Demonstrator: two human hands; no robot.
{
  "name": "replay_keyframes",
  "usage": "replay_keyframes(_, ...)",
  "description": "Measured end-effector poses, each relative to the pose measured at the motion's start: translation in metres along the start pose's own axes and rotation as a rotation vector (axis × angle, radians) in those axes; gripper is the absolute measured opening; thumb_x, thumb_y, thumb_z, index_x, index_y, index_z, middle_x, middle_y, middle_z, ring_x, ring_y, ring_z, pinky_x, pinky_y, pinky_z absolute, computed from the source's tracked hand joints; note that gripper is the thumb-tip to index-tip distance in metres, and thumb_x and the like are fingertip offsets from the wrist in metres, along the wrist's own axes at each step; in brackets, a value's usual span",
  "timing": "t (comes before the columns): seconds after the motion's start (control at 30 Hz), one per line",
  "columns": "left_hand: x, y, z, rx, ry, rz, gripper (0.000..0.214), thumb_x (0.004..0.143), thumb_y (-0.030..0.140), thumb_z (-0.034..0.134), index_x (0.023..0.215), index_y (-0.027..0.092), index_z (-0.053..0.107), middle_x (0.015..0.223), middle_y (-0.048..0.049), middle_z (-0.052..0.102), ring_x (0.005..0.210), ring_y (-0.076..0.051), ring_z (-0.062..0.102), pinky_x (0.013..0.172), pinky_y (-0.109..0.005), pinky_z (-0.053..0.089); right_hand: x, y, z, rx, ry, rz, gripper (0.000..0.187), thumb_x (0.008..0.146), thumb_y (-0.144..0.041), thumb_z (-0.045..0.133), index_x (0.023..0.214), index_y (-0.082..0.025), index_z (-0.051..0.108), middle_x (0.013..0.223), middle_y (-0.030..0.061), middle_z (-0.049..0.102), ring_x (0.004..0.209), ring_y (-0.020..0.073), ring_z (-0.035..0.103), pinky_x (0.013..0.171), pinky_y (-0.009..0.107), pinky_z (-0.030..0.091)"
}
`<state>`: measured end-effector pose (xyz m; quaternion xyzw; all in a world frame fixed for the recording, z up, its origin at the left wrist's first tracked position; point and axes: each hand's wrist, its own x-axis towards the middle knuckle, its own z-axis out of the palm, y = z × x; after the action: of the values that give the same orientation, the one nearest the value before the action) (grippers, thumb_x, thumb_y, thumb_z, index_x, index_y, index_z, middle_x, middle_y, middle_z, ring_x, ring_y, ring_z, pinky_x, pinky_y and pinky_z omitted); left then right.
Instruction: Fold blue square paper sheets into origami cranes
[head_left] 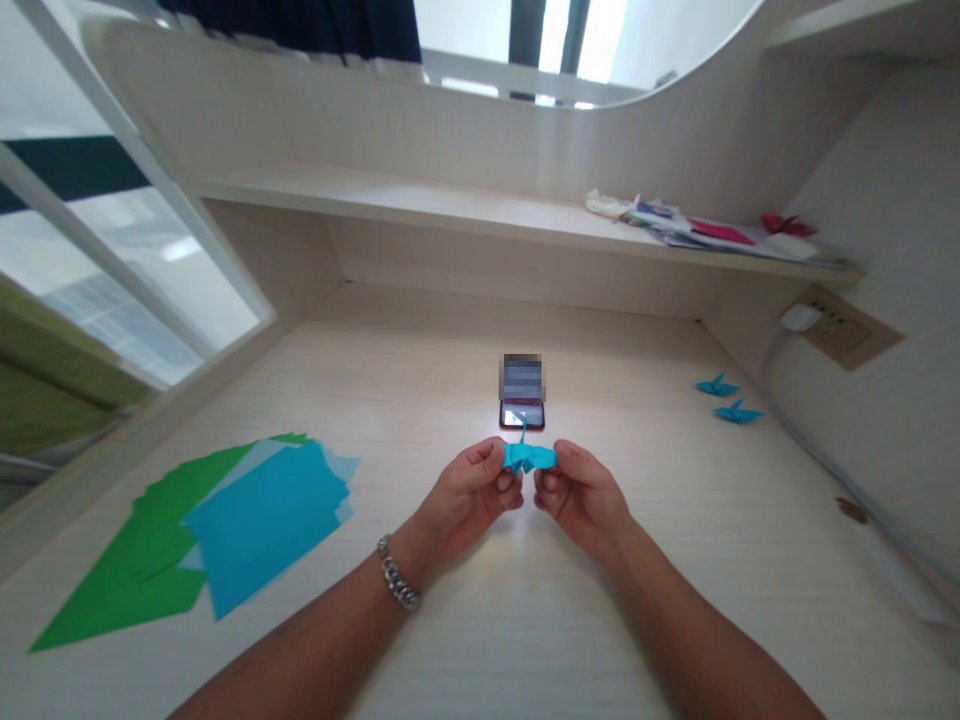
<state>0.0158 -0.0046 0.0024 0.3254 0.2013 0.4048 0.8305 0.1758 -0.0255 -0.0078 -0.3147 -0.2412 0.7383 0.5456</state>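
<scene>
Between my two hands is a blue origami crane (529, 457), held up in front of me with a thin point rising from its middle. My left hand (474, 487) pinches one wing between thumb and fingers. The other wing is gripped the same way by my right hand (583, 494). Just beyond the crane, a smartphone (523, 412) lies on the desk, its screen lit and partly blurred out. Two finished blue paper cranes, one farther (718, 385) and one nearer (739, 411), stand at the right side of the desk.
On the left lie fanned stacks of blue paper (270, 525) and green paper (127, 580). A shelf (450, 208) crosses the back, with papers (697, 232) and a red folded piece (787, 225) on it. A white cable (795, 430) runs from a wall socket (851, 325) down the right.
</scene>
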Motion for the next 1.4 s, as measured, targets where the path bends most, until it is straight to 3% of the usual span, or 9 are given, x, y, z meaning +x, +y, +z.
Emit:
replay_keyframes(0.13,0.001,0.001,-0.002,0.007,0.016,-0.004,0.027,0.079,0.032,0.065,0.067,0.016,0.048,0.058,0.0034,0.042,0.055,-0.009,0.044,0.055,-0.023,0.038,0.002,-0.001,0.001,-0.003,0.032,-0.005,0.025,0.076,-0.039,0.068,0.070,-0.018,0.055,0.056,-0.0020,0.058,0.049,0.0102,0.052,0.048,0.021,0.042)
replay_keyframes(0.27,0.003,-0.001,-0.004,0.102,0.075,0.004,0.027,0.081,0.031,0.064,0.066,0.015,0.048,0.056,0.0037,0.043,0.053,-0.008,0.043,0.054,-0.023,0.035,0.003,-0.004,0.002,-0.140,0.069,-0.057,0.028,0.079,-0.043,0.062,0.072,-0.016,0.059,0.057,-0.0002,0.059,0.045,0.0102,0.050,0.042,0.021,0.037)
replay_keyframes(0.43,0.005,-0.003,-0.005,0.190,0.097,0.020,0.026,0.083,0.030,0.062,0.065,0.015,0.050,0.056,0.0026,0.047,0.054,-0.009,0.044,0.055,-0.024,0.035,0.002,-0.006,0.005,-0.200,0.096,-0.071,0.020,0.075,-0.034,0.068,0.076,-0.016,0.061,0.058,-0.0011,0.058,0.046,0.0086,0.049,0.041,0.019,0.035)
replay_keyframes(0.63,0.005,-0.004,-0.008,0.087,0.083,0.029,0.027,0.081,0.032,0.064,0.067,0.015,0.049,0.057,0.0029,0.047,0.054,-0.009,0.045,0.055,-0.023,0.035,0.003,-0.006,0.004,-0.065,0.114,-0.067,0.015,0.075,-0.028,0.069,0.072,-0.016,0.059,0.057,-0.0005,0.060,0.046,0.0078,0.050,0.043,0.018,0.037)
replay_keyframes(0.83,0.004,-0.005,-0.009,-0.022,0.061,0.059,0.035,0.071,0.036,0.074,0.063,0.016,0.047,0.054,0.0041,0.047,0.054,-0.009,0.046,0.055,-0.022,0.038,0.000,-0.006,0.008,-0.046,0.100,-0.077,0.014,0.075,-0.027,0.069,0.072,-0.016,0.062,0.057,-0.0001,0.060,0.048,0.0075,0.050,0.044,0.017,0.038)
replay_keyframes(1.0,0.003,-0.001,-0.007,-0.060,0.034,0.117,0.040,0.072,0.041,0.072,0.056,0.016,0.045,0.050,0.0051,0.043,0.049,-0.008,0.041,0.052,-0.023,0.036,0.000,-0.009,0.006,-0.034,0.107,-0.094,0.015,0.074,-0.028,0.071,0.072,-0.016,0.062,0.058,-0.0003,0.060,0.049,0.0075,0.050,0.045,0.017,0.038)
replay_keyframes(1.23,0.006,0.002,-0.011,0.155,0.113,0.152,0.037,0.076,0.047,0.065,0.063,0.016,0.050,0.057,0.0032,0.046,0.052,-0.009,0.043,0.050,-0.022,0.033,0.003,-0.011,-0.001,-0.118,0.140,-0.134,0.016,0.073,-0.030,0.072,0.073,-0.017,0.062,0.059,-0.0014,0.059,0.050,0.0077,0.049,0.045,0.017,0.037)
replay_keyframes(1.4,0.007,-0.002,-0.009,0.348,0.187,0.114,0.029,0.082,0.038,0.061,0.066,0.015,0.051,0.057,0.0016,0.049,0.053,-0.009,0.043,0.050,-0.022,0.033,0.004,-0.008,0.000,-0.173,0.134,-0.109,0.017,0.073,-0.031,0.072,0.072,-0.017,0.062,0.058,-0.0013,0.058,0.049,0.0076,0.047,0.044,0.018,0.035)
